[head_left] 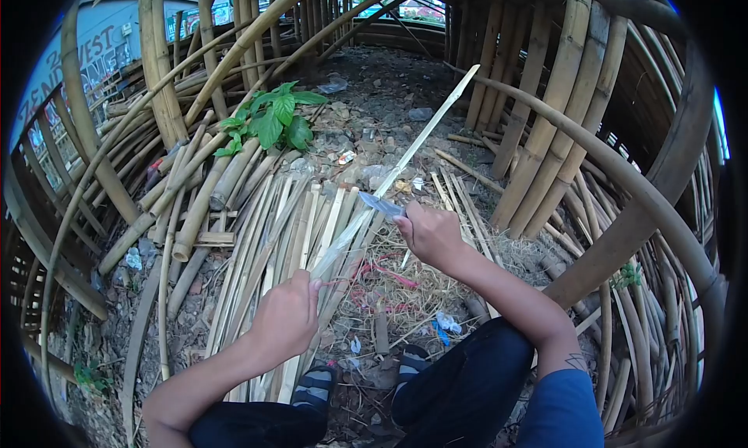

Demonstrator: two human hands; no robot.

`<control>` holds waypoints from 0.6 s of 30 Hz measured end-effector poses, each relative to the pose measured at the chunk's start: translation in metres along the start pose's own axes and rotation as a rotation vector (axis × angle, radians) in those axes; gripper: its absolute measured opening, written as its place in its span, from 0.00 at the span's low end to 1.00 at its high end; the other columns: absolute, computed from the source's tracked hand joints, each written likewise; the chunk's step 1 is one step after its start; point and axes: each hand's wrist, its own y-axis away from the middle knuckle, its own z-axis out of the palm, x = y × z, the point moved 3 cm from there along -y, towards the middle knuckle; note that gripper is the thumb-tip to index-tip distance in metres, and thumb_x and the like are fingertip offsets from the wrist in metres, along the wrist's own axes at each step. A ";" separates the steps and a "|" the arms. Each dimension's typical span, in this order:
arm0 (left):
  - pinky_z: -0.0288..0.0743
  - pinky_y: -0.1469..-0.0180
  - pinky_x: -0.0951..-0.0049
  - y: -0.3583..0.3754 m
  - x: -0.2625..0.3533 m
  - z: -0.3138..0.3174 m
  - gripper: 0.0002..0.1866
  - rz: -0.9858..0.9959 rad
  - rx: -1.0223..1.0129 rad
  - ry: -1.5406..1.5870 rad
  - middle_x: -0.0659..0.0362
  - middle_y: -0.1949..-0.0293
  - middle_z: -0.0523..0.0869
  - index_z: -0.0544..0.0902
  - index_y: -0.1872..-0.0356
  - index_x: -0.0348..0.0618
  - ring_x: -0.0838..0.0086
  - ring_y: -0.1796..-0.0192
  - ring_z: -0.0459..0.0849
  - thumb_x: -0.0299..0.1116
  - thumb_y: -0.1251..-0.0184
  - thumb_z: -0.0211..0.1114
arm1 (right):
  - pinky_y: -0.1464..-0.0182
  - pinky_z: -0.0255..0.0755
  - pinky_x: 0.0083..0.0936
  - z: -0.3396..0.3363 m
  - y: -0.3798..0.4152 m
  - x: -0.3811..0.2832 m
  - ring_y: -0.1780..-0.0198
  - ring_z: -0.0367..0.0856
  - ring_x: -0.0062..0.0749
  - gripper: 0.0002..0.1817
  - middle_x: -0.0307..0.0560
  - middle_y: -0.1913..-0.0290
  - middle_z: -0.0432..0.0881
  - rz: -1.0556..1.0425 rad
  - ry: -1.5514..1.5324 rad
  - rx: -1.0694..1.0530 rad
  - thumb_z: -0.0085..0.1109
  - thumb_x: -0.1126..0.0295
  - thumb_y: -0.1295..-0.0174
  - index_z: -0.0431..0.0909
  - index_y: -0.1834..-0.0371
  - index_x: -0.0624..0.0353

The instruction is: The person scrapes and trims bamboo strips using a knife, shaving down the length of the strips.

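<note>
My left hand (pixel 286 317) is closed around the near end of a long, pale bamboo strip (pixel 413 149), which slants up and away to the right. In my right hand (pixel 430 234) is the handle of a knife (pixel 379 205). Its blade points left and lies across the strip, seemingly against it. The handle is mostly hidden by my fingers. Below and to the left of the strip, many split bamboo slats (pixel 253 249) lie side by side on the ground.
Bamboo poles (pixel 562 105) lean at the right, and a curved pole (pixel 615 179) arches close to my right arm. More poles (pixel 204 195) are piled at the left beside a leafy plant (pixel 274 119). Shavings and a pink string (pixel 393 275) lie before my sandals (pixel 315 387).
</note>
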 end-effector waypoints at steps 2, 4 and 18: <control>0.71 0.67 0.43 0.001 0.001 -0.001 0.17 -0.009 -0.006 -0.004 0.35 0.79 0.77 0.72 0.66 0.30 0.35 0.73 0.79 0.34 0.18 0.46 | 0.86 0.67 0.35 -0.001 0.000 0.003 0.87 0.76 0.37 0.20 0.42 0.87 0.73 0.012 0.029 -0.007 0.53 0.54 0.25 0.70 0.72 0.55; 0.71 0.67 0.43 0.002 0.000 0.001 0.17 0.000 0.001 0.001 0.36 0.79 0.77 0.72 0.66 0.30 0.35 0.73 0.79 0.34 0.18 0.46 | 0.86 0.67 0.36 -0.004 0.001 0.006 0.87 0.76 0.38 0.20 0.42 0.87 0.73 0.019 0.009 0.003 0.52 0.54 0.24 0.70 0.72 0.55; 0.72 0.66 0.43 0.014 0.001 0.005 0.16 0.001 -0.070 -0.011 0.36 0.79 0.77 0.72 0.65 0.30 0.36 0.73 0.79 0.34 0.18 0.46 | 0.84 0.67 0.39 -0.012 0.017 0.052 0.87 0.75 0.44 0.22 0.46 0.86 0.74 0.182 0.123 0.001 0.48 0.53 0.23 0.71 0.72 0.57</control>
